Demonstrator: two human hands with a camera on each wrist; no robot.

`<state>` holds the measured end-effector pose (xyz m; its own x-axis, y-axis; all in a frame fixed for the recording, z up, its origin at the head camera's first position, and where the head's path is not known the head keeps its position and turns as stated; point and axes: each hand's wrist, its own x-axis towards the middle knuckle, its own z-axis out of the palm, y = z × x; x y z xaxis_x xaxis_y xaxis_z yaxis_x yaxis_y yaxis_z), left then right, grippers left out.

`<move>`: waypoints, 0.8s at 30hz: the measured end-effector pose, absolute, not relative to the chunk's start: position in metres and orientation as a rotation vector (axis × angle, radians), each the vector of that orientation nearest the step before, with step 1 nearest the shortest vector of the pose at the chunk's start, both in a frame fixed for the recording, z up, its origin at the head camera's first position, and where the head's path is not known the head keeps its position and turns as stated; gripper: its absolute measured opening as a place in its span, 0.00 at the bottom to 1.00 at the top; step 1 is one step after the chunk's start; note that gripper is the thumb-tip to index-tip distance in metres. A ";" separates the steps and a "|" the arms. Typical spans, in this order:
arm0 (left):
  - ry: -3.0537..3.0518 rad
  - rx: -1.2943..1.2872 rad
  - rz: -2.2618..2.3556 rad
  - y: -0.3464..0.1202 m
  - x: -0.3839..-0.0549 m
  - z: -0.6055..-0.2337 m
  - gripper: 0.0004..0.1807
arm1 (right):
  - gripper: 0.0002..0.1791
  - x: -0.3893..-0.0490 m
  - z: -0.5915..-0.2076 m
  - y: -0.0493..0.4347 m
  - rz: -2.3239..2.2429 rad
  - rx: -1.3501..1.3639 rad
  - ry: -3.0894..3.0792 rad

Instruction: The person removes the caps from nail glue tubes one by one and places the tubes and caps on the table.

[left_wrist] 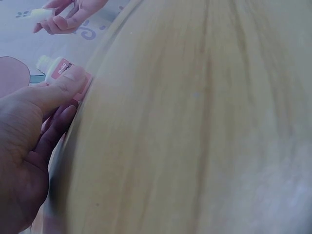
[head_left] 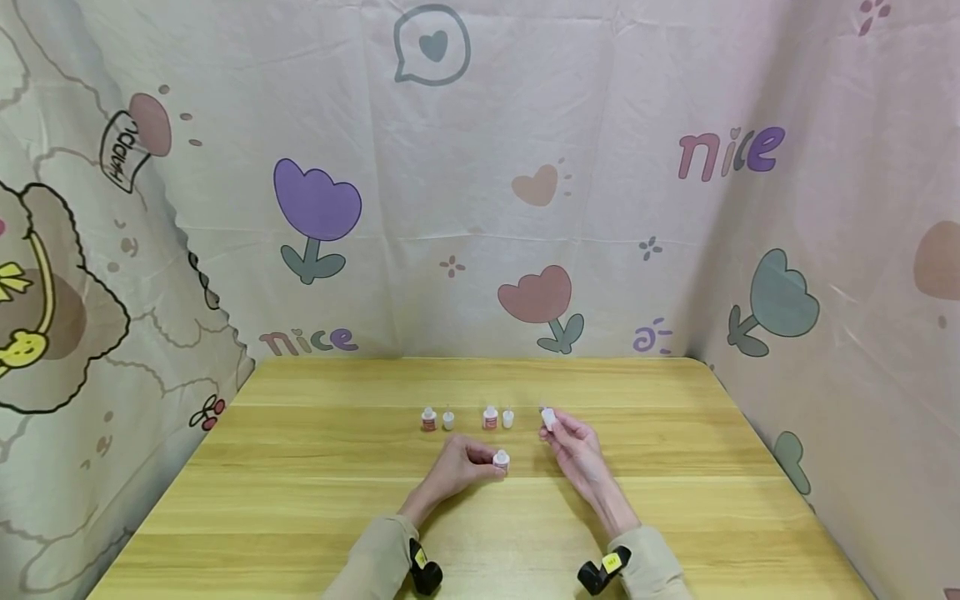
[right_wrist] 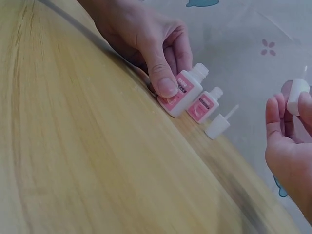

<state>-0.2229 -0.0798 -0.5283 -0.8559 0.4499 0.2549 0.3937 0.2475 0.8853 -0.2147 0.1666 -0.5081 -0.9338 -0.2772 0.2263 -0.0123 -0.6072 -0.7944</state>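
Observation:
My left hand pinches a small white bottle with a pink label, which stands upright on the table; its threaded neck is bare. In the right wrist view, the thumb of that hand presses on the label of the bottle. My right hand holds a white brush cap raised above the table, its thin brush pointing upward in the right wrist view. Behind the hands stand two more uncapped bottles, one on the left and one nearer the middle.
Next to each standing bottle is a white cap, one at left and another at middle, both resting with the brush up. The wooden table meets a printed cloth at its back edge.

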 end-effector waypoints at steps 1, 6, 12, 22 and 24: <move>2.441 0.822 1.706 -0.080 -0.223 -0.528 0.07 | 0.21 -0.215 -0.508 0.167 -2.634 -0.506 1.305; 2.448 0.814 1.702 -0.081 -0.222 -0.527 0.08 | 0.20 -0.216 -0.508 0.171 -2.597 -0.559 1.293; 2.462 0.810 1.698 -0.081 -0.223 -0.529 0.08 | 0.19 -0.217 -0.509 0.174 -2.564 -0.547 1.371; 2.525 0.804 1.735 -0.071 -0.219 -0.531 0.06 | 0.24 -0.222 -0.514 0.180 -2.469 -0.318 1.767; 2.538 0.802 1.747 -0.066 -0.218 -0.532 0.06 | 0.24 -0.223 -0.514 0.183 -2.451 -0.264 1.822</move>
